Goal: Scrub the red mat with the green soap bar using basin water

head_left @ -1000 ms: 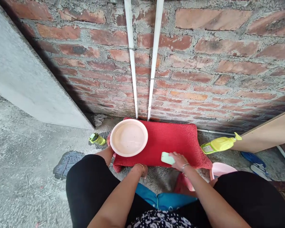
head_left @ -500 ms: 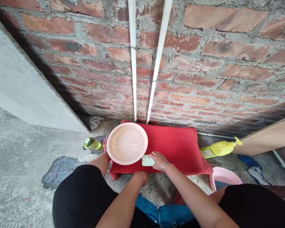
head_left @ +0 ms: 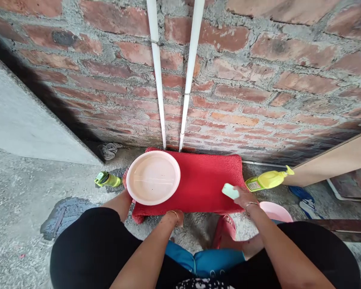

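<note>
The right hand has its fingers closed on one end of the green slab, which juts leftward from them over the bench, its long axis running mostly left to right with a slight slant. It lies well to the right of the left hand, whose fingers I can't make out at the near edge; the basin sits beyond them, leftward.

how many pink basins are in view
2: one pink basin on the left of the red cloth; a second pink basin beyond its right end, partly hidden by the right thigh.
</note>
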Motion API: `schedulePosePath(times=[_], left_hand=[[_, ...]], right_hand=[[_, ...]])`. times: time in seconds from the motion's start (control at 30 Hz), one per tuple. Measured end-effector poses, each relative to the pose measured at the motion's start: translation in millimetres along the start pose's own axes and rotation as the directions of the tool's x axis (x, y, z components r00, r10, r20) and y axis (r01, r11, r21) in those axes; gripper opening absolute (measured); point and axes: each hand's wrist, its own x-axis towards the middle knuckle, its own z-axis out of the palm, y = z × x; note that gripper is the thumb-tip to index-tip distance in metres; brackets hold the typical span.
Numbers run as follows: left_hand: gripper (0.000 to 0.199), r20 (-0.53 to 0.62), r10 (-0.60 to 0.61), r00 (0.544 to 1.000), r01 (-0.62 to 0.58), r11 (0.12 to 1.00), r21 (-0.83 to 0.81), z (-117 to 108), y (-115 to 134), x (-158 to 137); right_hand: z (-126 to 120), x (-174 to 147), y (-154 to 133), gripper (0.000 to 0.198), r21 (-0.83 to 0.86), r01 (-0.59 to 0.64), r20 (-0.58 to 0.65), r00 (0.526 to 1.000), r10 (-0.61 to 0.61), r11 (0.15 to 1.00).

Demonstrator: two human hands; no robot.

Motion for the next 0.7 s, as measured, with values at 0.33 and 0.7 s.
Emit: schedulePosePath(times=[0.33,0.7], left_hand=[[0.042,-0.318,-0.124,0.940,0.120,0.992,-0.031,-16.8,8.9,-24.3],[0.065,-0.332,-0.436,0.836,0.383,0.898,-0.215,-16.4,-8.4,-11.7]], right_hand=[[-1.2,-36.6,38.5,0.054,0.206,-0.198,-0.107,0.969,0.223,0.958],[38.9,-20.2,-117.1,0.055,0.216,0.287,-0.226,0.944,-0.239,0.933]])
